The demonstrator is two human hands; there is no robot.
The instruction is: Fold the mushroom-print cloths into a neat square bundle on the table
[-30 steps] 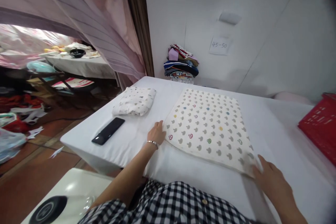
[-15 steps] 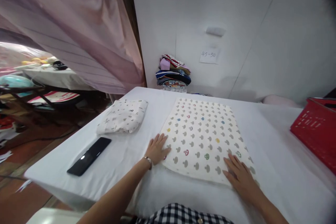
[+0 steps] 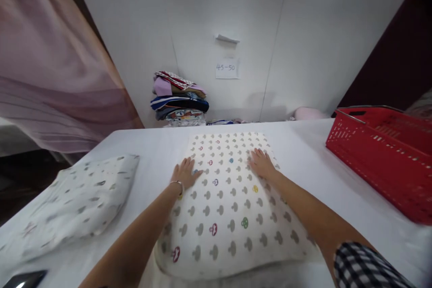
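Cloth [image 3: 222, 202]: laid on table [image 3: 303, 153], beneath left hand [image 3: 184, 173] at left edge, right hand [image 3: 262, 164] near right edge; both flat, outstretched, gripping nothing. Basket [image 3: 378, 157] on right.

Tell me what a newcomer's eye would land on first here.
First, the mushroom-patterned cream cloth spread across the middle of the white table, with the left hand and right hand resting on it. Next, the bright red basket at the right.
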